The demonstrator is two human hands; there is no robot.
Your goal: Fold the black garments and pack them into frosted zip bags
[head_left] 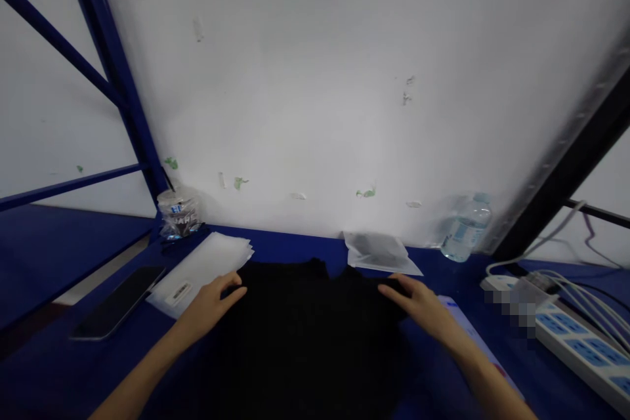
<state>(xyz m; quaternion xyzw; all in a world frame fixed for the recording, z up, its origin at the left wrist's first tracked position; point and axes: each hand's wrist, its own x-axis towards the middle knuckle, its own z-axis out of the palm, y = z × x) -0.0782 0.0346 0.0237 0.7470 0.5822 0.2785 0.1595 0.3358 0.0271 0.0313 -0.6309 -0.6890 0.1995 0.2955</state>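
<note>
A black garment (pixel 310 341), which looks like a top with a neckline gap at its far edge, lies spread over the blue table in front of me. My left hand (pixel 216 302) pinches its far left corner between thumb and fingers. At the far right corner, my right hand (pixel 418 302) grips the cloth the same way, with the fingertips partly hidden by it. Frosted plastic bags (pixel 201 269), one with a barcode label, lie beside my left hand. Behind my right hand is a clear bag with something dark inside (pixel 378 252).
A phone (pixel 118 302) lies at the left on the blue table (pixel 290 246). A plastic-wrapped container (pixel 180 210) and a water bottle (pixel 466 228) stand by the white wall. A power strip (pixel 581 335) with cables runs along the right. Blue frame posts (pixel 115 79) rise at the left.
</note>
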